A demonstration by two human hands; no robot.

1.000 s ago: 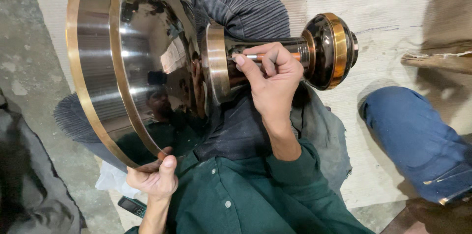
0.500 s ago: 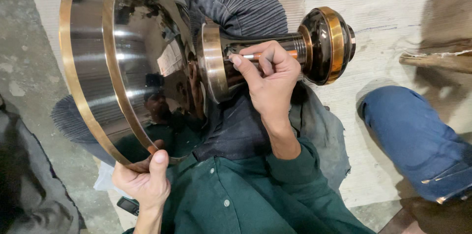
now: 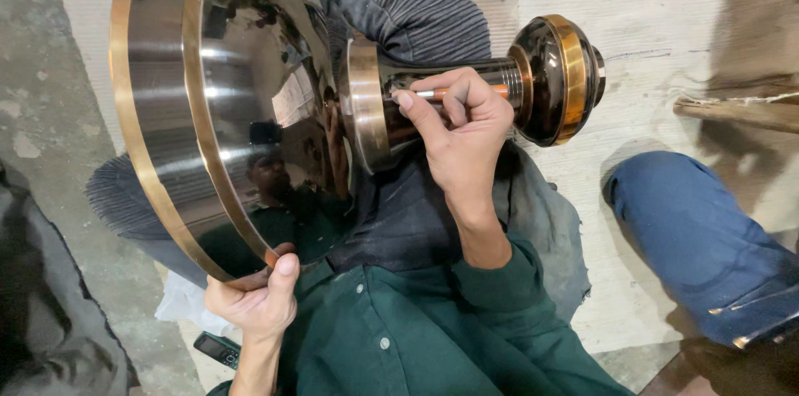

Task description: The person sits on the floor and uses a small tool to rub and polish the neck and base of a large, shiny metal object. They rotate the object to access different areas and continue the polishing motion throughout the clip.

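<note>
A large polished dark metal vessel [image 3: 216, 104] with brass-coloured bands lies sideways across my lap. Its wide bowl faces left and its stem ends in a round knob [image 3: 558, 79] at the right. My left hand [image 3: 254, 300] grips the lower brass rim of the bowl, thumb up over the edge. My right hand [image 3: 454, 125] is closed on a thin orange and silver pen-like tool [image 3: 437, 94], with its tip pressed on the stem next to the brass collar [image 3: 366, 100].
My green shirt sleeve and dark trousers lie under the vessel. A blue-clad knee [image 3: 699, 238] of another person is at the right. A pale mat [image 3: 691, 21] covers the floor, with a wooden stick [image 3: 741, 109] on it. A small dark phone [image 3: 218, 349] lies near my left wrist.
My left hand has shifted along the lower rim and the bowl has turned slightly. My right hand stays on the stem with the tool.
</note>
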